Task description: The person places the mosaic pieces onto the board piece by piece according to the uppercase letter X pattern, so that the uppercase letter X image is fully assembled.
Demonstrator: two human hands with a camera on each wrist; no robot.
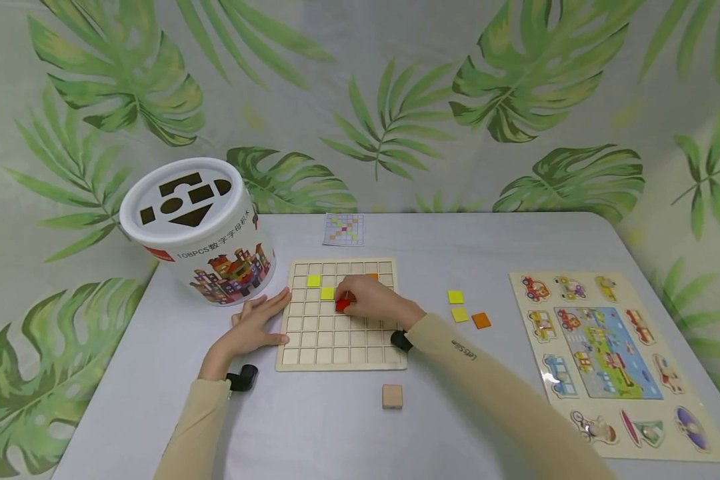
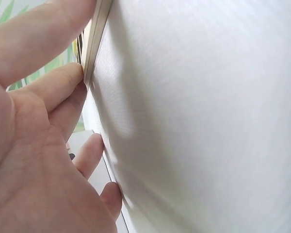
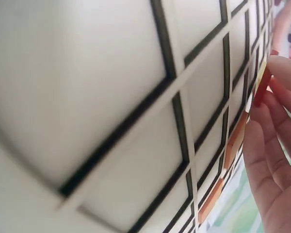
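A square wooden grid board point(image 1: 341, 357) lies on the table. My right hand point(image 1: 375, 301) is over its middle and pinches a red square tile point(image 1: 343, 305) between thumb and fingers; the tile point(image 3: 263, 87) looks tilted against the board in the right wrist view. Two yellow tiles point(image 1: 314, 281) sit diagonally in cells at upper left. Beyond my right hand an orange tile point(image 1: 371, 276) partly shows, and the right wrist view has two orange tiles point(image 3: 236, 138). With fingers spread, my left hand point(image 1: 253, 328) touches the board's left edge, its fingertips point(image 2: 73, 73) against the side.
Right of the board lie two loose yellow tiles point(image 1: 455, 297) and an orange one point(image 1: 481, 321). A small pattern card point(image 1: 344, 230) is behind it, a wooden cube point(image 1: 392, 397) in front. A white bucket point(image 1: 216, 233) stands back left; a vehicle puzzle point(image 1: 615, 353) lies far right.
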